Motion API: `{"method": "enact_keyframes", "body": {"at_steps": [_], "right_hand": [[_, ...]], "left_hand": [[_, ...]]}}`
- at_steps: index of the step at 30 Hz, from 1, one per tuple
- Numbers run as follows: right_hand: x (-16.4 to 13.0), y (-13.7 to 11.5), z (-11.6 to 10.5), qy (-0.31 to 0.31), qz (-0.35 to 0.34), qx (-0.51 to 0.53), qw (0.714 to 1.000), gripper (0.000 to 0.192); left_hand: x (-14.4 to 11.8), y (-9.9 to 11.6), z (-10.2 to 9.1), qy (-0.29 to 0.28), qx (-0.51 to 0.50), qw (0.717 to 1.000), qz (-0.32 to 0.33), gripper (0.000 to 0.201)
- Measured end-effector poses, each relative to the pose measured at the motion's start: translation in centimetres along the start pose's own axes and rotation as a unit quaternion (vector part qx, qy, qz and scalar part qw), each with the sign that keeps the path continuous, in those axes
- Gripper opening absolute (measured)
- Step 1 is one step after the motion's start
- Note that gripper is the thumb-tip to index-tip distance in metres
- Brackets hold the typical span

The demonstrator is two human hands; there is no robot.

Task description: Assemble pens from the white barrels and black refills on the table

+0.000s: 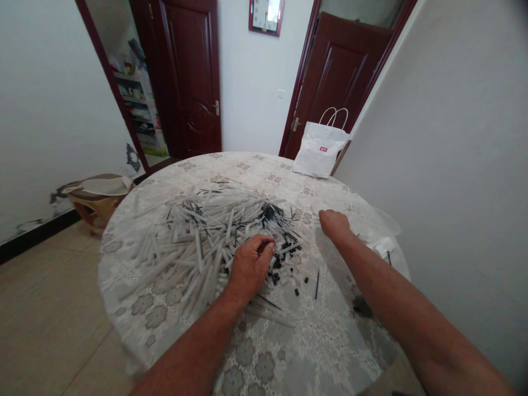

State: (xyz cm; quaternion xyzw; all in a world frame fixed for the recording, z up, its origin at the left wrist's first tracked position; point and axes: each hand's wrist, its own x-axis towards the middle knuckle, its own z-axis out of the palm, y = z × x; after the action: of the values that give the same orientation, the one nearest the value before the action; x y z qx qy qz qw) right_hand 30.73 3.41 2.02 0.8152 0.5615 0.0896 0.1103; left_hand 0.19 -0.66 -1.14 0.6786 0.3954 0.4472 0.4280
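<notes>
A wide heap of whitish translucent tubes point(187, 269) that look like pen barrels lies across the table, with thin dark sticks point(270, 212) like pen refills among them. My left hand point(251, 261) is over the heap's right edge, thumb and fingers curled together; what they hold, if anything, is too small to make out. Small black caps point(297, 292) and short whitish pieces lie just right of it. Farther right, my right hand point(334, 223) is closed in a fist above the cloth, with its fingertips hidden. One loose dark stick point(317, 284) lies between my forearms.
The round table has a flowered cloth point(259, 366). A white paper bag point(319, 149) stands at its far right edge. Clear plastic point(388, 220) and white crumpled material point(381, 246) lie at the right. A wooden stool point(97, 201) stands left; a wall runs close on the right.
</notes>
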Motion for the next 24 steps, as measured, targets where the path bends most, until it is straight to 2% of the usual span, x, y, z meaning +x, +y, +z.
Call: {"method": "enact_keyframes", "body": {"at_steps": [4, 7, 12, 18, 21, 24], "right_hand": [[-2.3, -2.2, -2.0, 0.004, -0.049, 0.027, 0.998, 0.027], [-4.6, -3.6, -2.3, 0.007, -0.081, 0.055, 0.995, 0.027], [-7.2, -4.6, -0.5, -0.006, -0.11, 0.13, 0.985, 0.031], [-7.1, -4.3, 2.2, 0.0, -0.174, 0.208, 0.963, 0.025], [-7.1, -3.6, 2.4, 0.028, -0.22, 0.266, 0.938, 0.02], [-7.7, -3.5, 1.6, 0.051, -0.275, 0.352, 0.893, 0.017]], "left_hand": [[0.1, 0.1, -0.1, 0.021, 0.004, 1.0, -0.002, 0.021], [0.3, 0.2, -0.2, 0.029, 0.004, 1.0, -0.009, 0.021], [0.3, 0.2, -0.1, 0.027, 0.004, 0.999, -0.02, 0.02], [0.3, -0.2, 0.1, 0.011, 0.002, 0.999, -0.038, 0.023], [0.4, -0.2, 0.2, 0.01, -0.021, 0.998, -0.057, 0.026], [0.4, 0.0, 0.4, 0.0, -0.062, 0.995, -0.072, 0.035]]}}
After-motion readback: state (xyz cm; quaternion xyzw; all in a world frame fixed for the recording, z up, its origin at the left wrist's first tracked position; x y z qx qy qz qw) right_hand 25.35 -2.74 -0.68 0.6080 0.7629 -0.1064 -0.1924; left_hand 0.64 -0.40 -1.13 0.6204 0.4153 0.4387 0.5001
